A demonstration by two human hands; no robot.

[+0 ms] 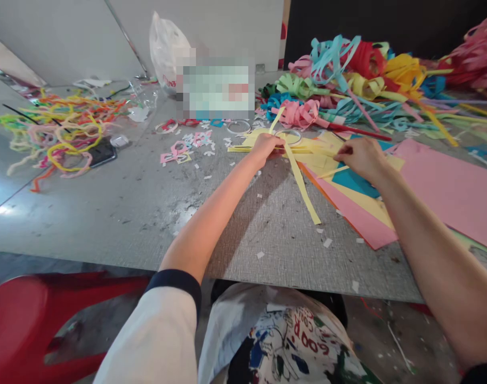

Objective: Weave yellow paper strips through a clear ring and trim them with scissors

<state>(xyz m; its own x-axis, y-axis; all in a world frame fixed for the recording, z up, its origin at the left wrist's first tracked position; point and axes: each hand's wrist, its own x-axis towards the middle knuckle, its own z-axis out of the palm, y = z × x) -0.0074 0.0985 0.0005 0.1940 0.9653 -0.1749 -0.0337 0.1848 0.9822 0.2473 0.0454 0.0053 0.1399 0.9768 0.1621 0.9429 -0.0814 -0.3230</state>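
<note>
A long yellow paper strip (301, 184) is pinched in my left hand (267, 148), its lower end hanging over the grey table and a short end sticking up behind the fingers. My right hand (363, 159) is closed at the fingertips above a pile of yellow paper (315, 146); whatever is between them is too small to make out. Just below those fingers runs a thin pale yellow strip (332, 171). Behind my left hand lies a clear round ring (290, 136). Blue paper (357, 180) and pink sheets (373, 229) are under and beside my right hand.
Curled paper strips in many colours (335, 80) are heaped at the back right. Fuzzy coloured stems (63, 133) tangle at the left near a dark phone (103, 153). A plastic bag (167, 50) stands at the back. Beside the table is a red stool (19, 320).
</note>
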